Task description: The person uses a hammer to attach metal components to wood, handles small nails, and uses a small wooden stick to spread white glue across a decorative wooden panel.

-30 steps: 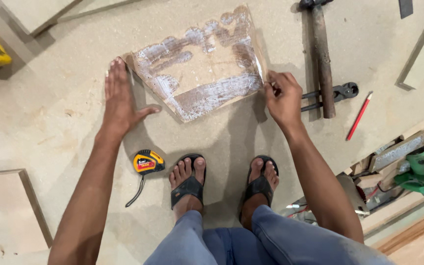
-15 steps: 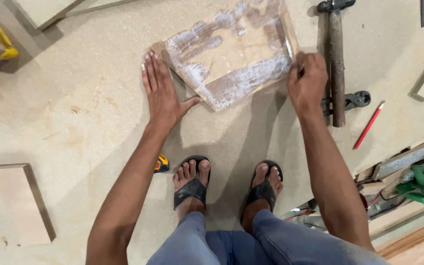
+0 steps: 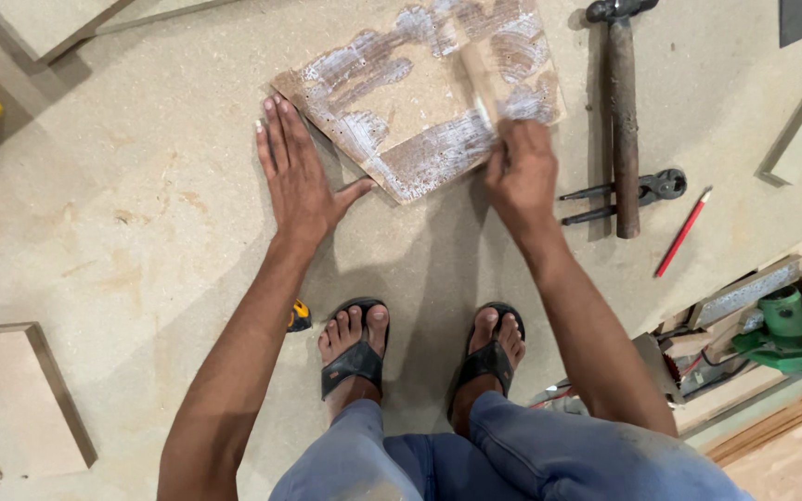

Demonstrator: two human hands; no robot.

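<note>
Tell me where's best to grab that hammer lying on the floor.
Likely the hammer handle's near end: it lies flat, head away from you, with the pliers crossing low on the handle. Come from above with the right hand, just above the pliers.

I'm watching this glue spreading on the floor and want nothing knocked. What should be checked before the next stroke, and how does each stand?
1. Board braced: ok. The left hand lies flat on the floor against the edge of the small board.
2. Spreader gripped: ok. The right hand grips a thin strip lying on the board.
3. Glue coverage: not ok. White streaks ring the edges; the middle looks bare.
4. Hammer clear of the stroke: cannot tell; it lies close beside the board's right edge.
5. Feet clear: ok. Both sandals sit well back from the board.
</note>
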